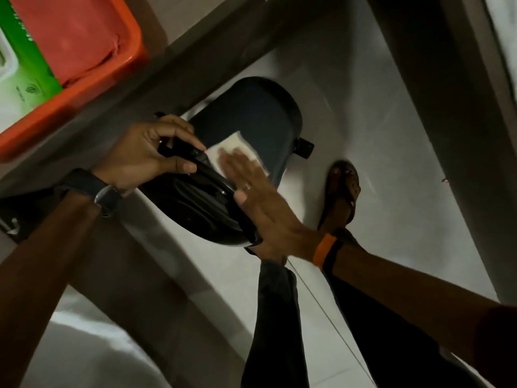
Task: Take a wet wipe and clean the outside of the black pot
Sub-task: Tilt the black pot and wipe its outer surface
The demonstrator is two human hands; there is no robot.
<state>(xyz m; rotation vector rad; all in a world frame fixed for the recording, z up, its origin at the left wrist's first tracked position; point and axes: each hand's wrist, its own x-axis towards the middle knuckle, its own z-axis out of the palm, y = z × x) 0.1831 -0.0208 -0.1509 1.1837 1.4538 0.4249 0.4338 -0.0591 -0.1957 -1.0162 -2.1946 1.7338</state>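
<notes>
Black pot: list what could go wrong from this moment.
1. The left hand alone grips the black pot by its rim, tilted in the air over the floor; a slip could drop it near the sandalled foot.
2. The right hand presses the wet wipe with flat fingers, so it might slide off.

An orange tray sits on the grey table; a sandalled foot rests on the pale floor.
</notes>
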